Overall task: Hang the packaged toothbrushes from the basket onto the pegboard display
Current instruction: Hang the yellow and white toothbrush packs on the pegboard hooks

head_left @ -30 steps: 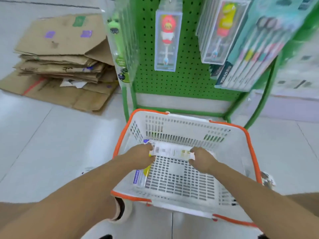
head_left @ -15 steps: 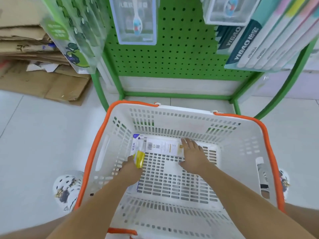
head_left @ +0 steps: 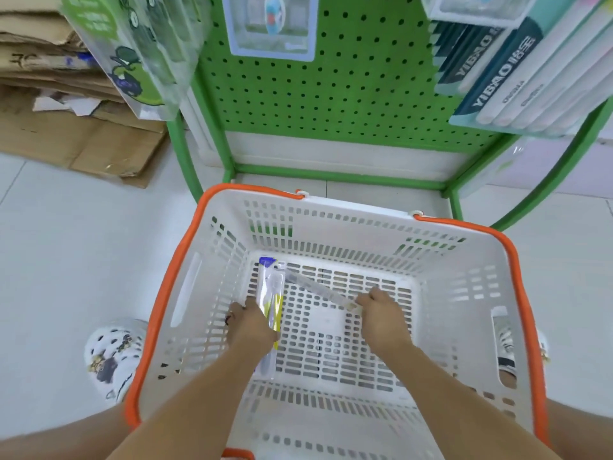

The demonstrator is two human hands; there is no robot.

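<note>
Down inside the white slotted plastic basket with orange rim (head_left: 156, 327), both my hands are at work. Left hand (head_left: 252, 323) curls round a clear toothbrush pack with yellow handle and blue card top (head_left: 272, 293), lying lengthwise by the left wall. Right hand (head_left: 381, 317) pinches one end of a second pack, flat and pale (head_left: 318, 288) — it tilts up off the basket floor, edge-on. Beyond the basket stands the green perforated pegboard (head_left: 358, 78), packs already hanging on it.
</note>
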